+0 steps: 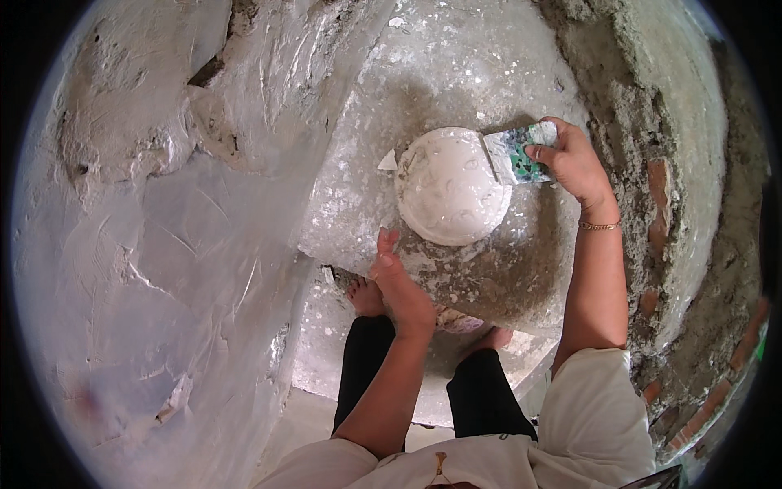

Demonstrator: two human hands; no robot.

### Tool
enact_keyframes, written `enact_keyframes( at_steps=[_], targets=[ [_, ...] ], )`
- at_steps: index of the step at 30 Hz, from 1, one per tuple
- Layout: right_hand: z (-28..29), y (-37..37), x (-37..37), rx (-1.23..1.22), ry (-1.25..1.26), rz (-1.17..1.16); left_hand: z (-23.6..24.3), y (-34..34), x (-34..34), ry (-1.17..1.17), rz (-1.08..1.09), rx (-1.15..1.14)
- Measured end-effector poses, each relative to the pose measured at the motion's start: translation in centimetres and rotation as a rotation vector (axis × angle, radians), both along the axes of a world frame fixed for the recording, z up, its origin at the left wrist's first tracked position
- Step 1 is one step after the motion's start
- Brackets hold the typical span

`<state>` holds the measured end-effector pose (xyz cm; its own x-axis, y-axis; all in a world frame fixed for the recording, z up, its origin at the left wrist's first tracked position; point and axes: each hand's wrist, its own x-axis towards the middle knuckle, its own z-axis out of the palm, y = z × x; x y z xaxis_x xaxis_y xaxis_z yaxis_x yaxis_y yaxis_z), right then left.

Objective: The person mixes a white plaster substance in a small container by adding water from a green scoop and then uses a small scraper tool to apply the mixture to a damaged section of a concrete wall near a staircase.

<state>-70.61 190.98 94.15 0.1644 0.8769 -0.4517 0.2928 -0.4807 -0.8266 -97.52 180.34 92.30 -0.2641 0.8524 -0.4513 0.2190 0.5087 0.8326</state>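
Note:
My right hand [574, 163] grips a flat scraper [520, 153], patterned in green, dark and white and smeared with white. Its dark straight edge meets the right side of a round white mass of wet-looking plaster [452, 187]. Small dimples mark the plaster's surface; whether a shallow dish holds it, I cannot tell. Below and to the left of it, my left hand [399, 285] is held in the air, thumb and a finger pointing forward with nothing visible in them. The other fingers are partly hidden.
The plaster rests on a rough concrete step [358, 196] spotted with white. A small white flake [388, 160] lies beside it. Smeared plaster covers the wall [187, 236] on the left. Broken masonry with exposed brick [658, 204] runs along the right. My bare feet [366, 297] are below the step.

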Motion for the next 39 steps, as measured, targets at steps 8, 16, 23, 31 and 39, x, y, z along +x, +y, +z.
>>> enact_keyframes(
  at_steps=[8,16,23,31,39],
  targets=[
    [-1.2,1.4,0.2,-0.029,-0.138,0.139,0.5,0.4,1.1,-0.272,0.022,-0.01],
    [-1.8,1.8,0.2,-0.111,0.072,0.05,-0.4,0.3,0.4,-0.24,-0.038,-0.133],
    [-0.7,0.1,-1.3,-0.1,-0.013,0.022,-0.3,0.3,0.0,-0.265,-0.072,-0.16],
    [2.2,-0.9,-7.2,0.342,-0.694,0.095,-0.3,0.2,-0.4,-0.234,-0.101,-0.171],
    [-0.3,-2.5,-14.6,0.347,-0.96,0.245,-0.2,0.2,0.1,-0.289,-0.074,-0.174]
  ],
)
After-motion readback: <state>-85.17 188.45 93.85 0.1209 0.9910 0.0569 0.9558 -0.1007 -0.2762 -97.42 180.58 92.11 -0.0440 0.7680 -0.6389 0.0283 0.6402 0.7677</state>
